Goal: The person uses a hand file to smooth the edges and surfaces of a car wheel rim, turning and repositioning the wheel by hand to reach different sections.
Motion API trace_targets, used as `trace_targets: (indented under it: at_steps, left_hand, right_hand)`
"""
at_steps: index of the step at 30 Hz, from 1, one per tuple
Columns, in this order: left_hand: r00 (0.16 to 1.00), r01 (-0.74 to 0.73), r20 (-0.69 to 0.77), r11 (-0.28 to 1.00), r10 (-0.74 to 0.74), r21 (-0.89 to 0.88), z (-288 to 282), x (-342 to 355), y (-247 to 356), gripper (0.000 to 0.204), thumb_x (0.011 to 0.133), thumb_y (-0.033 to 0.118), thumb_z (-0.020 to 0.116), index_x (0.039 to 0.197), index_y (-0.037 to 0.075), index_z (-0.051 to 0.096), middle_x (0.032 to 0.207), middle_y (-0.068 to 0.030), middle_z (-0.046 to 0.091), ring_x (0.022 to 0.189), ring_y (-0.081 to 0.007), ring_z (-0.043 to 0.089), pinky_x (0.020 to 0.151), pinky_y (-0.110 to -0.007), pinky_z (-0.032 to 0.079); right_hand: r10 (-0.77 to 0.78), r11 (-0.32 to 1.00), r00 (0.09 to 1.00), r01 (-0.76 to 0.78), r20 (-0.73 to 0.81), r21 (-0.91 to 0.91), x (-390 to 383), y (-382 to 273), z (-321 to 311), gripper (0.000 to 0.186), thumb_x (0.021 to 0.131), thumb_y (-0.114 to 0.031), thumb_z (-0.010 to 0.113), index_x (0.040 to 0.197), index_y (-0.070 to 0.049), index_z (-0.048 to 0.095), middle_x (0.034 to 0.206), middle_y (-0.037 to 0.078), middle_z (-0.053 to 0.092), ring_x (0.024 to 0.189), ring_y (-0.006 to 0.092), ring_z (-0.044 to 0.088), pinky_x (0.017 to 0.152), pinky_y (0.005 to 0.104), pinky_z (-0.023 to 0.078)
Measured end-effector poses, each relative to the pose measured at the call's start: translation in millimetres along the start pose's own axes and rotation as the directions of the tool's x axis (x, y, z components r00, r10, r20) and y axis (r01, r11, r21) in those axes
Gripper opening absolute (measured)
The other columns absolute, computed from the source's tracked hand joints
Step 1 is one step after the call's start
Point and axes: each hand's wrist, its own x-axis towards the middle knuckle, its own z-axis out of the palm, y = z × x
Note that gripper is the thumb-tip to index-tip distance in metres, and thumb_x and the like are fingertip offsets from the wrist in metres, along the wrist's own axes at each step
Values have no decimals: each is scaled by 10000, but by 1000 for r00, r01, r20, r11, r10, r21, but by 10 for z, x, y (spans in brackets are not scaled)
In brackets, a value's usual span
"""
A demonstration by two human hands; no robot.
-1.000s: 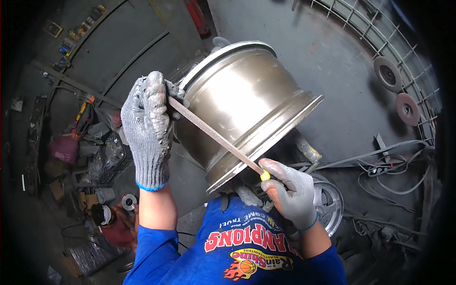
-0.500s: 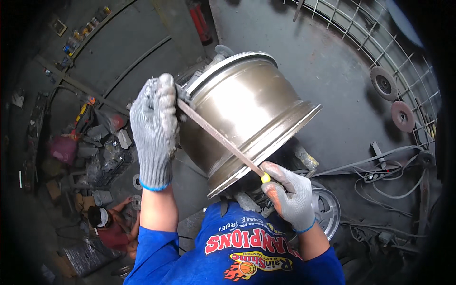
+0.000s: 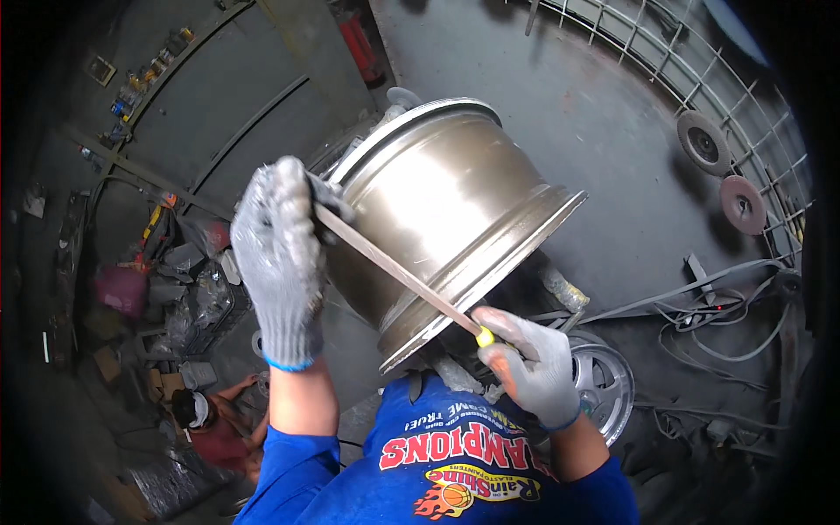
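Note:
A bare metal wheel rim (image 3: 446, 188) lies tilted on its side in front of me, its barrel facing up and its edge lips at the far left and near right. Across it runs a long flat file (image 3: 394, 269) with a yellow piece at its near end. My right hand (image 3: 541, 372), in a grey glove, is closed round the handle end by the near lip. My left hand (image 3: 278, 249), gloved too, is closed on the file's far end beside the barrel; some dark material shows at its fingertips.
A spoked wheel (image 3: 602, 389) stands to my right. Abrasive discs (image 3: 703, 143) hang on a wire mesh (image 3: 744, 114) at the far right, with loose cables (image 3: 726, 350) below. A person (image 3: 219, 424) crouches at the lower left near heaped clutter (image 3: 197, 289). A red cylinder (image 3: 359, 48) stands at the back.
Both hands and the file have shifted slightly toward me, the left hand also a little leftward. The whole view has moved a little; both grips remain.

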Motion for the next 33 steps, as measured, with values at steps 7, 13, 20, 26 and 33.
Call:
trace_targets:
  at_steps: [7, 13, 20, 26, 33]
  left_hand:
    - [972, -57, 234, 984, 17, 167, 57, -508, -73, 417, 1124, 358, 567, 963, -5, 697, 801, -75, 702, 728, -143, 656, 687, -313, 517]
    - [999, 27, -36, 990, -22, 140, -11, 60, -53, 377, 1130, 338, 588, 936, 24, 667, 785, -52, 688, 682, -119, 640, 638, -260, 490]
    - [967, -61, 255, 981, 12, 184, 160, -662, -92, 262, 1073, 198, 640, 995, -30, 745, 814, -106, 684, 727, -174, 651, 692, -332, 513]
    - [999, 21, 29, 996, -24, 90, 112, -9, -37, 460, 1128, 403, 561, 917, 5, 658, 798, -113, 710, 698, -163, 675, 642, -293, 519]
    - [987, -3, 161, 992, -18, 127, 254, -540, -21, 454, 1138, 396, 543, 1049, -19, 703, 835, -105, 726, 735, -142, 659, 712, -295, 526]
  right_hand:
    - [-9, 999, 1000, 8, -3, -37, -675, 499, -232, 415, 833, -21, 802, 1245, -13, 751, 1091, 200, 798, 868, 330, 797, 788, 356, 636]
    - [-128, 987, 991, 124, -28, -100, 5, 56, -42, 403, 886, -101, 799, 1273, -3, 737, 1063, 183, 789, 815, 311, 773, 746, 359, 620]
    - [3, 1000, 1000, -2, 10, -15, -817, 431, -248, 404, 864, -48, 790, 1261, 1, 741, 1065, 200, 793, 854, 330, 787, 761, 366, 615]
    - [-64, 994, 998, 64, 12, -84, -160, 81, -54, 384, 889, -85, 792, 1250, 24, 719, 1167, 204, 767, 840, 338, 760, 745, 364, 611]
    - [22, 1000, 999, -22, 28, -12, -604, 393, -249, 406, 877, -60, 805, 1271, 3, 731, 1095, 225, 777, 854, 322, 779, 756, 353, 607]
